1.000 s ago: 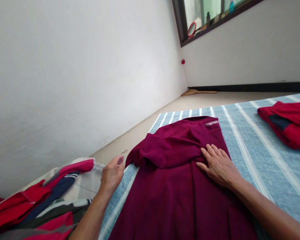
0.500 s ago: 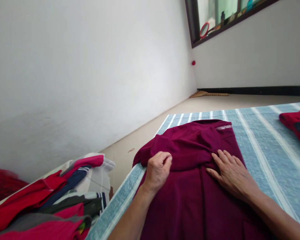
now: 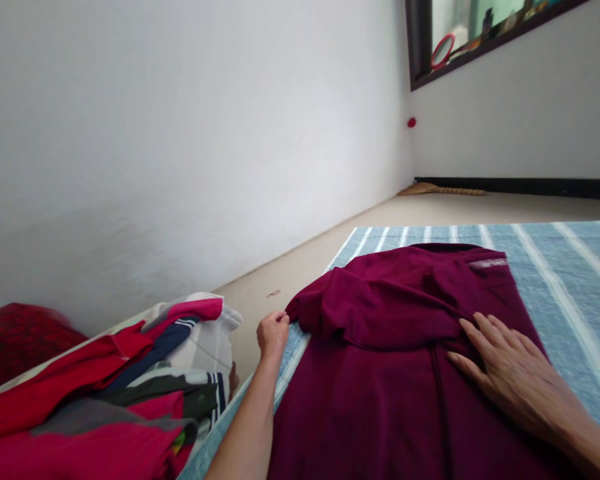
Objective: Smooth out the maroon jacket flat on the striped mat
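Observation:
A maroon garment (image 3: pixel 370 400) lies spread over the blue-and-white striped cover (image 3: pixel 565 293). A bunched fold of its cloth runs across the upper part, and a pale lettered strip (image 3: pixel 487 264) shows near its top right corner. My left hand (image 3: pixel 273 333) is closed in a pinch on the cloth at the left end of this fold, right by the cover's edge. On the fold's right end rests my right hand (image 3: pixel 500 353), palm down with fingers stretched out. The lower end of the garment runs out of view.
To the left, below the cover's edge, is a heap of red, navy and grey clothes (image 3: pixel 95 360) with a dark red patterned bundle (image 3: pixel 25 340) behind. A small loop (image 3: pixel 273 293) lies on the floor. A broom (image 3: pixel 440 190) lies along the far wall, under a window with a red-rimmed mirror (image 3: pixel 443 51).
My left hand has moved left from above the fold to its outer end and now pinches the cloth there. My right hand stays flat on the garment. The view has turned slightly left.

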A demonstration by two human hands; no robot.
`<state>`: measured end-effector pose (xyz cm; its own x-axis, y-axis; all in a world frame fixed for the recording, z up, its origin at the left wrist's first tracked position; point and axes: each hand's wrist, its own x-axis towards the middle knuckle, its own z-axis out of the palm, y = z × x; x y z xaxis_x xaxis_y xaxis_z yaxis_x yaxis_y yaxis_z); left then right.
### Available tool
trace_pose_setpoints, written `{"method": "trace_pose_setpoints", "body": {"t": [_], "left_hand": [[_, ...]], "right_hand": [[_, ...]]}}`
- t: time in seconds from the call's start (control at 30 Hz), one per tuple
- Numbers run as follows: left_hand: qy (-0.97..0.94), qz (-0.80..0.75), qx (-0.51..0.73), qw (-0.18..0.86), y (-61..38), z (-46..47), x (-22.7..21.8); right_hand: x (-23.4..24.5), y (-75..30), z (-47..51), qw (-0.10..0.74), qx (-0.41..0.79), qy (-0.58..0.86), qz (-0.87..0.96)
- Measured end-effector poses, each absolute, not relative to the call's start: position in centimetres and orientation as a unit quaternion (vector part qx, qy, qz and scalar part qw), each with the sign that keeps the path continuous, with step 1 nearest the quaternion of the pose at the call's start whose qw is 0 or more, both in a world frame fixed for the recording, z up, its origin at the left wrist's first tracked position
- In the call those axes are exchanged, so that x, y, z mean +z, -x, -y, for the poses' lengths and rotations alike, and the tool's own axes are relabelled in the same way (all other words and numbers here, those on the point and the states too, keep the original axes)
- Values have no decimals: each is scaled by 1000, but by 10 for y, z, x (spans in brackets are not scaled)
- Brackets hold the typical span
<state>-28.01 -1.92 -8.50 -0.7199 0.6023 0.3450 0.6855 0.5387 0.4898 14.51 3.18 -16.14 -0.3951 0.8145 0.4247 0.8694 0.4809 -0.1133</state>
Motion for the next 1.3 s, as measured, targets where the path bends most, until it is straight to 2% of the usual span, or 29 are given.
{"method": "trace_pose_setpoints", "body": {"t": [0.23, 0.7, 0.87, 1.3], "left_hand": [[400, 871, -269, 97, 280, 14, -88], [419, 872, -223, 119, 269, 4, -83], [394, 878, -255, 91, 275, -1, -86], [333, 839, -430, 0, 291, -1, -104]], "right_hand": [[-173, -150, -34, 238, -81, 488, 836], [-177, -151, -36, 228, -95, 485, 839], [-173, -150, -34, 226, -94, 488, 838], [-170, -148, -33, 228, -89, 496, 833]]}}
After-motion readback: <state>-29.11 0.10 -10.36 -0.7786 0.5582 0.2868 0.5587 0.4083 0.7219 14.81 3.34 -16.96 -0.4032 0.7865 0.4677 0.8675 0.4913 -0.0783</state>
